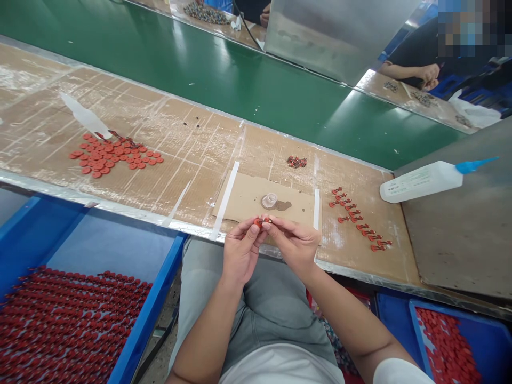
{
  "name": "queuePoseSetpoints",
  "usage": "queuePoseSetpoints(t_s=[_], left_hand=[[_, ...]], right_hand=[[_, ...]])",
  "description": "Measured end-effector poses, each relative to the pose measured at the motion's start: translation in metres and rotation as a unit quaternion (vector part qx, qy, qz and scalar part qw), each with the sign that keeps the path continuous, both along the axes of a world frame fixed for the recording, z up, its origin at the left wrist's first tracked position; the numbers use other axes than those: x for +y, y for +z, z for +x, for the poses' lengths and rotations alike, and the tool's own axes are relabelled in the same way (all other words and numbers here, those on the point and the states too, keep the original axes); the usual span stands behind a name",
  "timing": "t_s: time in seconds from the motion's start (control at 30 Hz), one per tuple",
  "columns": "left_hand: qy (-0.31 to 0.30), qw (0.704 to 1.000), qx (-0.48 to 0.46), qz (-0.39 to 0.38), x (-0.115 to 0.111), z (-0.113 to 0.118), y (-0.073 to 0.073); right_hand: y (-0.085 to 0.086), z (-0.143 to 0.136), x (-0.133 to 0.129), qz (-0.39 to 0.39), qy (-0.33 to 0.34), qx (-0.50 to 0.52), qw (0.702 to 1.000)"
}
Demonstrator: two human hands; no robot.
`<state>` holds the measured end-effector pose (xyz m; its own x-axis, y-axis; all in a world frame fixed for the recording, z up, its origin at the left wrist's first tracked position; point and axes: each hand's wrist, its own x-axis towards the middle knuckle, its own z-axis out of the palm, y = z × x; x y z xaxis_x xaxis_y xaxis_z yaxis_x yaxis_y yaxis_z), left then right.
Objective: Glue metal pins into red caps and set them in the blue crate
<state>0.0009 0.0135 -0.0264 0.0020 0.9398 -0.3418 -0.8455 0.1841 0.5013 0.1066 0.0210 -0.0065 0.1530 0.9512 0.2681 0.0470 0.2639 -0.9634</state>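
Left hand (242,250): pinching a small red piece (258,222)
Right hand (295,244): gripping that piece too
Small cup (269,200): on cardboard (248,194) beyond them
Red discs (104,157): clustered leftward on the counter (196,154)

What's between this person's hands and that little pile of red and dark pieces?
A small translucent container and a brownish patch, both on a cardboard sheet, lie between the left hand, the right hand and the pile, as the head view shows.
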Motion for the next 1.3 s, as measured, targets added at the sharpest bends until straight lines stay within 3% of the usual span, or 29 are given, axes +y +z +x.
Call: queuePoseSetpoints(t_s=[0.7, 1.3], left_hand=[[0.011, 0.998, 0.057, 0.029, -0.005, 0.003, 0.005], [0.013, 0.998, 0.05, 0.045, -0.006, 0.005, 0.005]], right_hand=[[0.006, 0.013, 0.002, 0.075, 0.043, -0.065, 0.994], [0.0, 0.016, 0.003, 0.148, 0.003, -0.112, 0.983]])
